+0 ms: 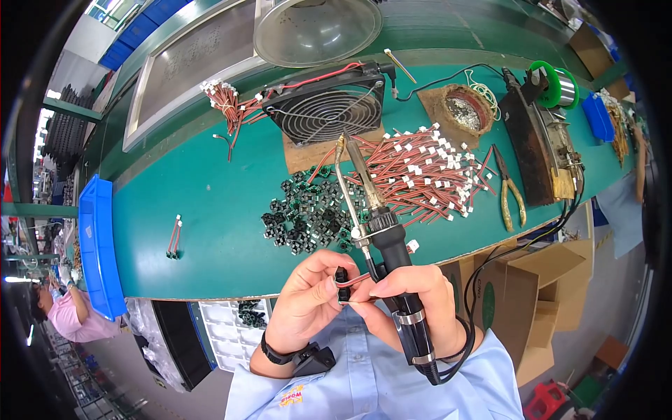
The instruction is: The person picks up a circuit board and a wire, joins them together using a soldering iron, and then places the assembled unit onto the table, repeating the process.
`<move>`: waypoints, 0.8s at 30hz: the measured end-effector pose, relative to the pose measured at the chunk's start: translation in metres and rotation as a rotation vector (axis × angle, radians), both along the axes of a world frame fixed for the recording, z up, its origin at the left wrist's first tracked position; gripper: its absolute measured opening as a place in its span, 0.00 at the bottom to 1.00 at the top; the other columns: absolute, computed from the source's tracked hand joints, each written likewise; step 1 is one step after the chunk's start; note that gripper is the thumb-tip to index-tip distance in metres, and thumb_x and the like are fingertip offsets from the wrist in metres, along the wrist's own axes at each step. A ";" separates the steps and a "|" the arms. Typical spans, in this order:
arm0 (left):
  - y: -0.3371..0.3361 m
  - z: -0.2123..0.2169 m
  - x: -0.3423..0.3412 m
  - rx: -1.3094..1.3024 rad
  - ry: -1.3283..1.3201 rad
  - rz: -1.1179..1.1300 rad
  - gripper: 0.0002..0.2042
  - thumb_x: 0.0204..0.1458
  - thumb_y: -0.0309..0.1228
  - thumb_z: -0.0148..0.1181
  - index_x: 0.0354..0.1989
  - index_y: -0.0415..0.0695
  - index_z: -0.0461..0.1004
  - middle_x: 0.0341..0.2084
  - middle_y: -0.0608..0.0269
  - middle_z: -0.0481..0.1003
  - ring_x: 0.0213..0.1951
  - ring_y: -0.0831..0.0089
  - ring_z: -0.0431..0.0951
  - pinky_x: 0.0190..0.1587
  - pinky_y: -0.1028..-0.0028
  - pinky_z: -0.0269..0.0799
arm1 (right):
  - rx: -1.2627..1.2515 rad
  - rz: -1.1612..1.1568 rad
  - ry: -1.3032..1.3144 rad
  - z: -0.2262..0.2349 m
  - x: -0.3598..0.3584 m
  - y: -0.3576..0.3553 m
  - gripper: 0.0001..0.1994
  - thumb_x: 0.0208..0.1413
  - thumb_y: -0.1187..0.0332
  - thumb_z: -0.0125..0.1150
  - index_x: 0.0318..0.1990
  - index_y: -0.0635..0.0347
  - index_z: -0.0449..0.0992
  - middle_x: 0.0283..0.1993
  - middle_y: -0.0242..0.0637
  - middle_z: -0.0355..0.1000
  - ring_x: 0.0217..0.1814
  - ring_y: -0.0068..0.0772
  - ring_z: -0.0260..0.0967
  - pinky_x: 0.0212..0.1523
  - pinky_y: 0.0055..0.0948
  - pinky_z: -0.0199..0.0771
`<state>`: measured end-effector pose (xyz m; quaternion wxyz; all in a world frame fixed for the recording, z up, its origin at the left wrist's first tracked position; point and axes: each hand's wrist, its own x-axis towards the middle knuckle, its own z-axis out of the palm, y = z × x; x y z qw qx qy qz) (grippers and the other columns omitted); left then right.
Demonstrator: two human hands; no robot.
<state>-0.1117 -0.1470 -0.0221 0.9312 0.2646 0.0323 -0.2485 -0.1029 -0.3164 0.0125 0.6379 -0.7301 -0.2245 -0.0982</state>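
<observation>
My left hand is closed, pinching a small black component between thumb and fingers just off the table's near edge. My right hand wraps round a black soldering iron, whose metal tip and thin feed tube point up and away over the bench. Its thumb and finger also pinch a red and black wire lead with a white connector. The lead's inner end lies against the black component; fingers hide the exact contact. Beyond the hands lie a pile of black-green components and a heap of wire leads.
A black fan stands at the back. On the right are pliers, a solder spool, a round solder-scrap dish and a dark metal unit. A blue bin sits left; cables hang beside my right arm.
</observation>
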 end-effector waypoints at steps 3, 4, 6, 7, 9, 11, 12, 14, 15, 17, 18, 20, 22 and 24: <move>-0.001 -0.001 0.000 0.024 -0.011 0.016 0.12 0.54 0.28 0.55 0.46 0.41 0.67 0.42 0.61 0.71 0.43 0.73 0.72 0.45 0.74 0.67 | 0.002 -0.002 0.005 0.001 0.001 -0.001 0.20 0.41 0.81 0.67 0.39 0.61 0.62 0.27 0.39 0.74 0.31 0.31 0.76 0.32 0.24 0.74; -0.001 -0.001 0.000 0.037 -0.017 0.028 0.12 0.54 0.28 0.55 0.46 0.41 0.67 0.42 0.61 0.71 0.43 0.72 0.72 0.45 0.74 0.67 | 0.005 -0.004 0.003 0.002 0.001 -0.001 0.20 0.41 0.81 0.67 0.39 0.61 0.62 0.27 0.38 0.73 0.31 0.31 0.76 0.32 0.24 0.74; -0.001 0.001 -0.001 0.055 -0.031 0.037 0.12 0.54 0.28 0.55 0.46 0.41 0.67 0.42 0.60 0.71 0.43 0.72 0.72 0.45 0.73 0.67 | 0.009 -0.007 0.002 0.003 0.002 -0.001 0.20 0.41 0.81 0.67 0.39 0.61 0.62 0.27 0.38 0.73 0.31 0.31 0.76 0.31 0.24 0.74; -0.001 0.002 -0.001 0.072 -0.045 0.048 0.12 0.54 0.28 0.55 0.45 0.41 0.67 0.42 0.60 0.71 0.43 0.72 0.72 0.45 0.73 0.67 | 0.013 -0.006 0.002 0.003 0.003 -0.001 0.20 0.41 0.81 0.67 0.39 0.61 0.62 0.27 0.38 0.73 0.31 0.30 0.76 0.31 0.24 0.75; -0.002 0.003 -0.001 0.089 -0.059 0.056 0.12 0.54 0.28 0.55 0.45 0.41 0.67 0.42 0.60 0.71 0.43 0.71 0.72 0.46 0.73 0.68 | 0.018 -0.005 0.004 0.003 0.003 -0.001 0.20 0.41 0.81 0.67 0.39 0.61 0.63 0.27 0.38 0.73 0.31 0.30 0.77 0.31 0.24 0.75; -0.002 0.005 -0.001 0.128 -0.068 0.067 0.12 0.54 0.28 0.55 0.45 0.40 0.67 0.41 0.59 0.71 0.43 0.71 0.72 0.46 0.72 0.67 | 0.021 0.000 0.014 0.004 0.002 -0.002 0.19 0.41 0.81 0.67 0.39 0.61 0.63 0.28 0.39 0.73 0.31 0.30 0.77 0.31 0.24 0.75; -0.002 0.007 -0.001 0.146 -0.072 0.072 0.12 0.54 0.28 0.55 0.45 0.40 0.67 0.41 0.58 0.71 0.42 0.71 0.72 0.46 0.72 0.67 | 0.023 0.006 0.024 0.004 0.002 -0.002 0.19 0.41 0.82 0.67 0.39 0.61 0.63 0.28 0.39 0.73 0.31 0.30 0.77 0.30 0.24 0.75; -0.001 0.012 -0.001 0.185 -0.090 0.069 0.12 0.54 0.28 0.56 0.45 0.39 0.67 0.40 0.57 0.72 0.42 0.71 0.72 0.45 0.72 0.67 | 0.026 0.012 0.034 0.004 0.002 -0.003 0.19 0.40 0.82 0.67 0.38 0.61 0.64 0.28 0.39 0.73 0.31 0.31 0.77 0.30 0.24 0.75; 0.000 0.015 0.000 0.224 -0.107 0.068 0.12 0.54 0.28 0.56 0.45 0.38 0.67 0.39 0.56 0.72 0.41 0.71 0.73 0.45 0.72 0.68 | 0.026 0.026 0.037 0.004 0.003 -0.004 0.19 0.40 0.82 0.68 0.38 0.61 0.64 0.29 0.39 0.73 0.31 0.31 0.77 0.31 0.24 0.76; 0.001 0.017 -0.001 0.263 -0.124 0.066 0.12 0.54 0.28 0.56 0.45 0.38 0.67 0.38 0.56 0.72 0.40 0.71 0.73 0.45 0.72 0.68 | 0.027 0.055 0.042 0.003 0.004 -0.005 0.19 0.39 0.82 0.68 0.38 0.62 0.65 0.29 0.39 0.73 0.31 0.31 0.77 0.31 0.25 0.76; 0.001 0.018 -0.002 0.309 -0.144 0.074 0.12 0.54 0.27 0.55 0.45 0.37 0.67 0.38 0.55 0.73 0.40 0.71 0.73 0.45 0.73 0.68 | 0.028 0.055 0.042 0.002 0.004 -0.007 0.19 0.39 0.82 0.68 0.38 0.62 0.65 0.29 0.39 0.73 0.31 0.31 0.77 0.31 0.25 0.76; 0.002 0.019 -0.003 0.400 -0.182 0.091 0.12 0.54 0.27 0.55 0.45 0.35 0.67 0.37 0.54 0.73 0.40 0.72 0.73 0.44 0.73 0.68 | 0.038 0.097 0.069 -0.001 0.003 -0.010 0.20 0.37 0.83 0.64 0.41 0.61 0.67 0.31 0.38 0.72 0.29 0.32 0.73 0.30 0.25 0.72; 0.002 0.024 -0.003 0.437 -0.182 0.085 0.12 0.54 0.26 0.55 0.44 0.35 0.67 0.37 0.54 0.73 0.40 0.72 0.73 0.45 0.73 0.68 | 0.042 0.118 0.083 -0.002 0.003 -0.012 0.21 0.36 0.84 0.61 0.42 0.61 0.68 0.32 0.37 0.72 0.28 0.33 0.72 0.29 0.25 0.70; 0.001 0.029 -0.003 0.512 -0.181 0.072 0.11 0.54 0.24 0.54 0.44 0.34 0.67 0.38 0.54 0.73 0.41 0.72 0.73 0.45 0.73 0.68 | 0.024 0.109 0.079 0.000 0.004 -0.013 0.21 0.36 0.83 0.61 0.43 0.61 0.68 0.32 0.36 0.72 0.29 0.31 0.72 0.29 0.24 0.70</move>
